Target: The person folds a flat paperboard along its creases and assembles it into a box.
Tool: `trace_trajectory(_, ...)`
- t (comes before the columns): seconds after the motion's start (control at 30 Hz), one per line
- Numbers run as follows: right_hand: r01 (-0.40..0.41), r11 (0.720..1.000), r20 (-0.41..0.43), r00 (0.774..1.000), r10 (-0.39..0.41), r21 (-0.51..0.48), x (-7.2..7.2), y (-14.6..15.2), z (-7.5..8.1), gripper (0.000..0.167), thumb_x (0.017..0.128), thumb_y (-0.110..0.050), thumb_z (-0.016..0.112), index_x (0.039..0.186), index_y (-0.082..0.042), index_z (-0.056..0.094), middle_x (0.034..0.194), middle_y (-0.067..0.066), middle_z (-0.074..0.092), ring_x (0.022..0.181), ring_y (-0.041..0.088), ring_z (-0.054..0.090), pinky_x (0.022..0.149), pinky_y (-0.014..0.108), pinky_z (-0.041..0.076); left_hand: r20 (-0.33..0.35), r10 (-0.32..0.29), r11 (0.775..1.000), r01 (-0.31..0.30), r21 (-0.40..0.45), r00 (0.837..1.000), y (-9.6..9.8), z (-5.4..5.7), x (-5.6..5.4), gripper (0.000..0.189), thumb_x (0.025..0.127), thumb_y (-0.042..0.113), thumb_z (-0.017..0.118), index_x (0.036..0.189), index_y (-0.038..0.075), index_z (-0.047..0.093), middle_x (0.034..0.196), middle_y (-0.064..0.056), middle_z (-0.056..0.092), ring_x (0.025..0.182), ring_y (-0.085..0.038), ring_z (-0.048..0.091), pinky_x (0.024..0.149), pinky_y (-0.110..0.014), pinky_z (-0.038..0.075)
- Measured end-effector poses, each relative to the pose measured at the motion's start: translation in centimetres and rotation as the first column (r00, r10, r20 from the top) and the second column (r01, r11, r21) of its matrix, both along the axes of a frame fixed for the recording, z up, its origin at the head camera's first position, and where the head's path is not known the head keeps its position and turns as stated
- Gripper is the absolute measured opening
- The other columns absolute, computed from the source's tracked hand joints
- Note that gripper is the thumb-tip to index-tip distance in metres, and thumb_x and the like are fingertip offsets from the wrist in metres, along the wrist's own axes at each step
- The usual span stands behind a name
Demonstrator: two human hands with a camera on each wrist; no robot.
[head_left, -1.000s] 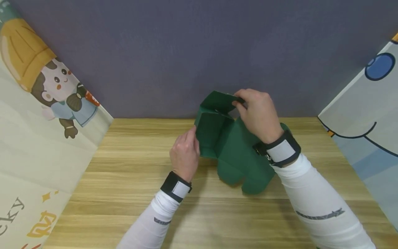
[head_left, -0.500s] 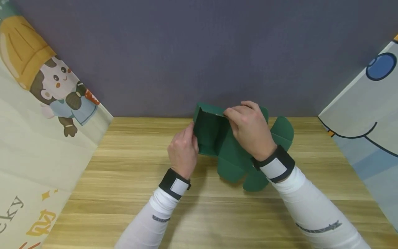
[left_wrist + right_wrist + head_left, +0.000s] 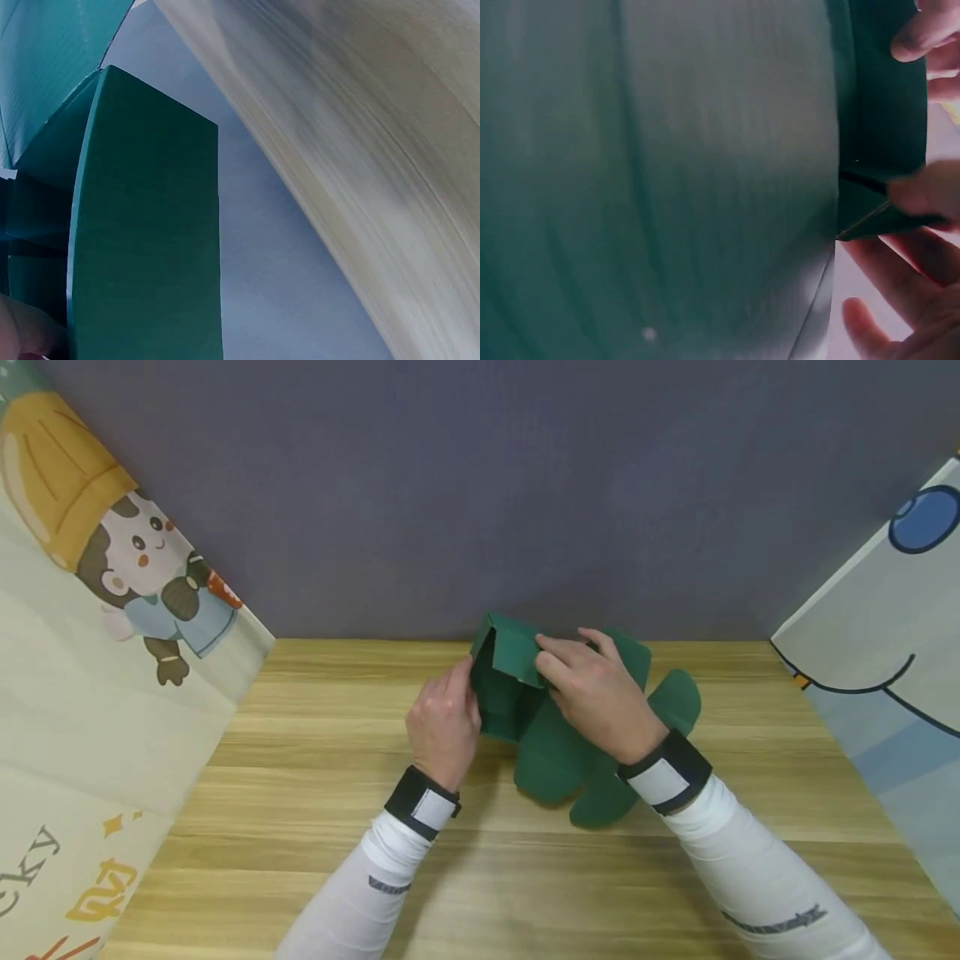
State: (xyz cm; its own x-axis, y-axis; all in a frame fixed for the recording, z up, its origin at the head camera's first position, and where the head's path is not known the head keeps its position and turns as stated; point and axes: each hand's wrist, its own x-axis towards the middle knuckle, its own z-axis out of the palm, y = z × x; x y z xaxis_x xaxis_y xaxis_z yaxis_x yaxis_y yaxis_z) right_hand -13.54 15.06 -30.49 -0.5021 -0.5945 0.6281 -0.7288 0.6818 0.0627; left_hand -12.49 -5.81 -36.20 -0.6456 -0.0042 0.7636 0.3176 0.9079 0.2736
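A green cardboard box (image 3: 551, 764), partly folded, lies tilted near the back of the table. My left hand (image 3: 444, 722) grips its left side wall (image 3: 150, 225), with the thumb inside that wall. My right hand (image 3: 603, 697) pinches the far flap (image 3: 513, 647), which folds over the box's inner space. In the right wrist view, the thumb and fingers of the right hand (image 3: 915, 292) close on a panel edge, and a large panel (image 3: 727, 150) fills most of the picture. Several rounded flaps spread out beneath the right hand, partly hidden by it.
The wood-grain table (image 3: 300, 760) surrounds the box. A dark blue-grey panel (image 3: 450, 485) stands behind it, close to the box. Printed panels with a cartoon child (image 3: 157, 585) and a white figure (image 3: 862, 627) flank the table.
My right hand has come down and leftward with the far flap, folding it from upright to over the box's inside. My left hand has kept its grip with little movement.
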Motion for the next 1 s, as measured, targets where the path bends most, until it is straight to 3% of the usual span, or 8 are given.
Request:
trace_trajectory(0.1,0.008,1.0,0.055,0.998,-0.009,0.022,0.0,0.3,-0.1,0.035,0.077,-0.028,0.083,0.098,-0.01,0.06,0.131,0.016,0.06,0.118,0.03,0.06,0.101,0.059,0.038,0.0,0.003,1.0,-0.003,-0.012,1.0,0.0,-0.1,-0.1,0.029,0.089,0.004,0.061,0.117,0.01,0.065,0.091,-0.009,0.074,0.067,-0.023,0.067,0.052,-0.035,0.055)
trace_trajectory(0.2,0.024,1.0,0.089,0.996,-0.024,-0.009,-0.1,0.4,0.1,0.038,0.078,-0.041,0.079,0.101,-0.013,0.066,0.129,0.014,0.062,0.113,0.027,0.063,0.097,0.056,0.04,-0.002,0.004,1.0,-0.004,-0.022,1.0,0.1,0.0,-0.1,0.029,0.089,0.005,0.061,0.118,0.01,0.065,0.094,-0.009,0.074,0.069,-0.023,0.068,0.054,-0.035,0.056)
trace_trajectory(0.33,0.075,0.994,0.105,0.992,-0.067,-0.074,-0.4,0.4,0.7,0.029,0.082,-0.034,0.076,0.102,-0.014,0.068,0.116,0.008,0.07,0.098,0.024,0.067,0.089,0.05,0.041,-0.012,-0.008,0.999,0.008,-0.041,1.0,0.3,0.0,0.0,0.031,0.089,0.005,0.06,0.119,0.01,0.064,0.099,-0.008,0.074,0.074,-0.023,0.07,0.058,-0.035,0.058)
trace_trajectory(0.5,0.152,0.984,0.15,0.979,-0.138,-0.09,-0.8,0.1,1.2,0.039,0.079,-0.031,0.08,0.109,-0.012,0.064,0.101,0.007,0.072,0.087,0.023,0.067,0.086,0.046,0.042,-0.016,-0.014,0.998,0.013,-0.069,1.0,0.7,-0.1,0.4,0.033,0.088,0.004,0.061,0.12,0.011,0.064,0.102,-0.006,0.074,0.076,-0.023,0.07,0.058,-0.035,0.058)
trace_trajectory(0.73,0.216,0.972,0.211,0.958,-0.192,-0.096,-1.1,0.1,1.0,0.044,0.08,-0.028,0.079,0.117,-0.007,0.068,0.103,0.01,0.073,0.082,0.026,0.063,0.079,0.045,0.044,-0.019,-0.027,0.996,0.025,-0.091,0.999,1.3,-0.3,0.9,0.035,0.087,0.006,0.061,0.121,0.012,0.064,0.101,-0.005,0.074,0.076,-0.023,0.069,0.056,-0.036,0.057)
trace_trajectory(1.0,0.229,0.971,0.168,0.962,-0.216,-0.063,-1.6,-0.1,0.5,0.035,0.082,-0.024,0.077,0.111,-0.006,0.072,0.1,0.009,0.075,0.078,0.026,0.062,0.072,0.043,0.04,-0.018,-0.037,0.995,0.035,-0.097,0.999,1.6,-0.3,1.1,0.037,0.086,0.005,0.063,0.122,0.011,0.064,0.102,-0.006,0.074,0.076,-0.023,0.069,0.056,-0.035,0.058)
